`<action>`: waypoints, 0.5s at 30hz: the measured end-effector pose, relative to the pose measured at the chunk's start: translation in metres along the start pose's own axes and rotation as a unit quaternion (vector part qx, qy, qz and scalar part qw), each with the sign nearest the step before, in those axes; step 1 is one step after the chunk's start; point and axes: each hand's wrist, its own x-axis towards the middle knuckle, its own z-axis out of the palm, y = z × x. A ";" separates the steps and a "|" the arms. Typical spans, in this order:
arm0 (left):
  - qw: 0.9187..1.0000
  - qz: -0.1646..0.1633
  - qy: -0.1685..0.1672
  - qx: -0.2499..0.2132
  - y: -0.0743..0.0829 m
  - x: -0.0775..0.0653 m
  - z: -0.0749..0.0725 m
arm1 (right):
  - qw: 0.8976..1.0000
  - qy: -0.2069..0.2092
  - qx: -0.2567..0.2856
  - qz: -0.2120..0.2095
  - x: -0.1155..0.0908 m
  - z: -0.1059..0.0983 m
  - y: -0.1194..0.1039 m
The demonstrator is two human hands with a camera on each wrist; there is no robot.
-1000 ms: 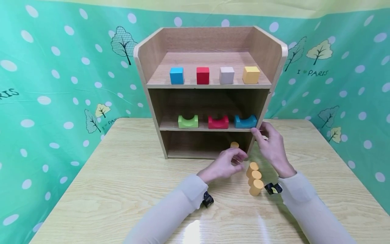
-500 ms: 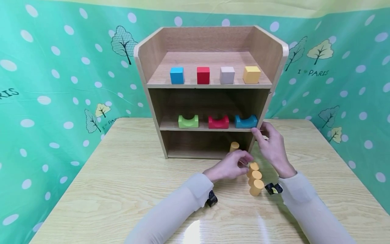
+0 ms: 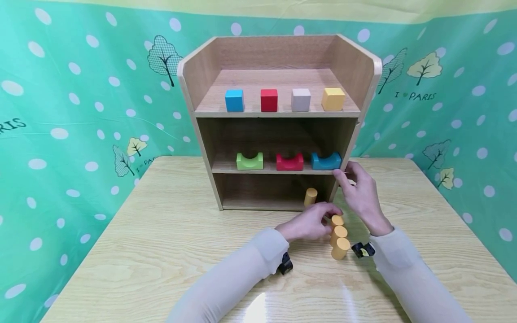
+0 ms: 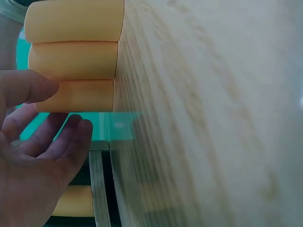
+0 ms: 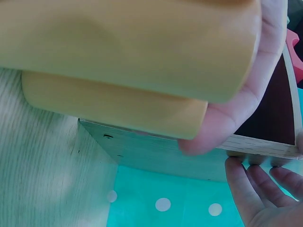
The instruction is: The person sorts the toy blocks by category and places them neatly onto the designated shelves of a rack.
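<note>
Three orange-yellow cylinders stand in a row on the table, the nearest cylinder (image 3: 341, 248) and middle cylinder (image 3: 338, 235) beyond my hand. My left hand (image 3: 311, 222) pinches the farthest cylinder (image 4: 85, 96), thumb on one side and fingers curled round the other. In the right wrist view a left fingertip (image 5: 203, 139) shows at that cylinder's end. With its thumb at the front edge and fingers against the outer side panel, my right hand (image 3: 361, 195) grips the wooden shelf (image 3: 343, 172). Another cylinder (image 3: 310, 197) stands upright on the bottom level, just behind my left hand.
Green (image 3: 249, 162), red (image 3: 289, 162) and blue arch blocks (image 3: 325, 161) line the middle level. Along the top level sit a blue cube (image 3: 234, 100), red cube (image 3: 269, 100), grey cube (image 3: 300, 100) and yellow cube (image 3: 333, 99). A green patterned cloth (image 3: 81, 112) hangs behind the table.
My left hand has moved right, away from the cylinder in the shelf, and taken hold of the farthest cylinder of the row. The right hand has stayed on the shelf's side.
</note>
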 end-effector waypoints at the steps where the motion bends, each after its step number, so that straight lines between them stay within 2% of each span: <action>1: 1.000 0.000 -0.001 0.002 0.000 0.000 0.000 | 1.000 0.000 0.000 0.000 0.000 0.000 0.000; 15: 0.999 -0.018 0.002 0.039 0.000 0.004 0.003 | 1.000 0.001 0.002 -0.003 0.000 0.000 -0.001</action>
